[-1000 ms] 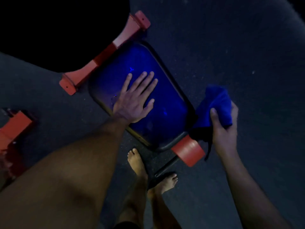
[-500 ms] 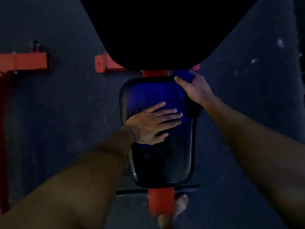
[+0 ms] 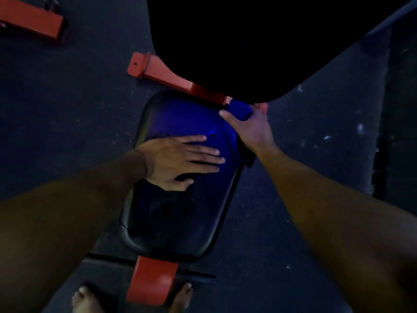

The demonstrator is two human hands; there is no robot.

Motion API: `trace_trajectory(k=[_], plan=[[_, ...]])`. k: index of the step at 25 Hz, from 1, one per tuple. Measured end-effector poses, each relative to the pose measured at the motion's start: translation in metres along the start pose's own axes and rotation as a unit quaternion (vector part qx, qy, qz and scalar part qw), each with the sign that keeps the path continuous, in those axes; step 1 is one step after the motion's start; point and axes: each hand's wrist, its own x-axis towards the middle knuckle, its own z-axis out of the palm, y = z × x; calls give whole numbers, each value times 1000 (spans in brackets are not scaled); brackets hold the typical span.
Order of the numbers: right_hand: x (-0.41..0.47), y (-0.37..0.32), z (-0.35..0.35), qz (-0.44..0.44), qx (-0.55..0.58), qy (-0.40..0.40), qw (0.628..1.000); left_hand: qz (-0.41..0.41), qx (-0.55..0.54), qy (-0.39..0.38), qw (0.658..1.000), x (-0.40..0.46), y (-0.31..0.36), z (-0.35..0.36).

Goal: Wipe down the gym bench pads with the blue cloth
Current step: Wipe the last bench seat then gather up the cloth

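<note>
Up at the pad's far right corner, the right hand (image 3: 250, 129) is gripping the bunched blue cloth (image 3: 239, 109), while the left hand (image 3: 178, 162) is lying flat with straight fingers on the seat pad (image 3: 171, 222). Orange frame bars (image 3: 153, 280) are showing at both ends, a large black pad (image 3: 248, 41) is blocking the view beyond, and bare feet (image 3: 84, 300) are standing below. Lengthwise, the seat pad is running away from the person, tilted slightly right.

Dim light falls on a dark speckled rubber floor (image 3: 304, 136). An orange steel frame bar (image 3: 31, 16) lies at the top-left corner, and a darker strip (image 3: 397, 109) runs along the floor's right edge.
</note>
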Motion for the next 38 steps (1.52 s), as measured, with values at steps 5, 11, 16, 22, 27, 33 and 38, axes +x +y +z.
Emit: trace_trajectory(k=[5,11,16,22,27,33,38], plan=[[0,-4,4,-11,-54,13,998,-34,-17,5,999,4,10,-1],[20,20,3,-68,-103,-30,992,-269,26,20,963,-4,43,-10],[0,35,-21,-219,-116,-71,966,-675,7,130,727,26,174,26],[1,27,-57,-399,-147,-160,891,-686,49,126,715,28,181,32],[-4,-39,-26,-498,-89,-177,844,-680,57,128,720,27,180,34],[23,-121,46,-522,-222,-186,802,-678,55,144,719,29,181,33],[53,-103,59,-363,-217,-278,862,-679,56,150,717,27,180,33]])
